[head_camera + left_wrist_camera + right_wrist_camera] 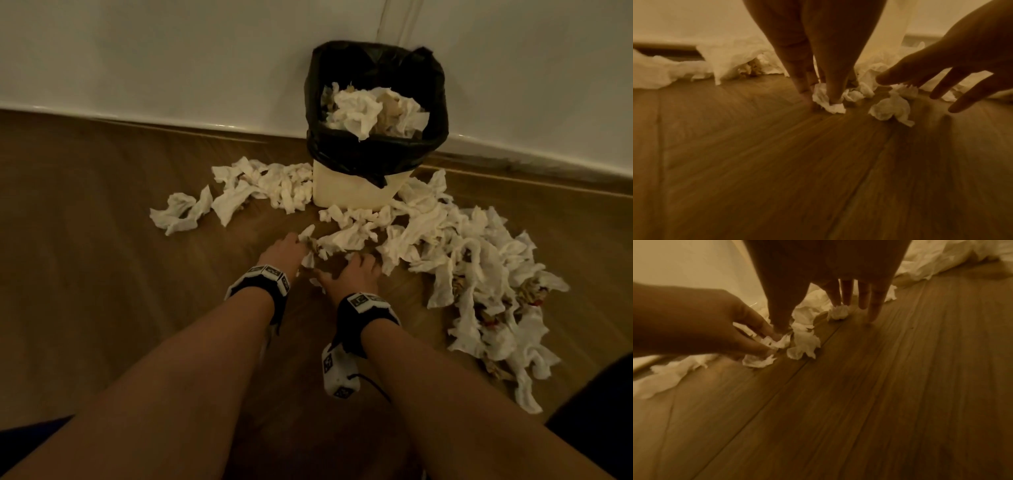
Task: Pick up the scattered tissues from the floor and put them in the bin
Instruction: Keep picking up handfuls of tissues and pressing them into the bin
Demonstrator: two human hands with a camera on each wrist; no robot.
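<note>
A wood-plank floor [102, 240] meets a pale wall [171, 51], and against that wall stands the bin [352, 192], cream-sided with a black liner [376, 150] folded over its rim and tissues already heaped inside. In the head view, scattered tissues [479, 260] ring the foot of the bin: a band to its left, a strip in front, and a thick drift running along the floor to the right, some with brownish scraps mixed in. The left hand [284, 251] and right hand [349, 274] are both down at the near edge of the front strip.

The left wrist view shows the left hand's fingertips [835, 95] closed in a pinch on a small crumpled tissue [828, 101] that touches the floor, with another loose wad [890, 110] just beside it. The right hand hovers near, fingers spread and holding nothing.

From the right wrist, the right hand's straight fingers [875, 305] point down over a little ball of tissue [838, 313], seemingly touching without gripping.

This paper should be feather-light, soft and easily torn, so gathering several pieces into a loose fistful looks wiser than pinching corners. Nothing solid blocks the way to the bin; its fullness may be the snag, and light wads could spill back over the rim.
</note>
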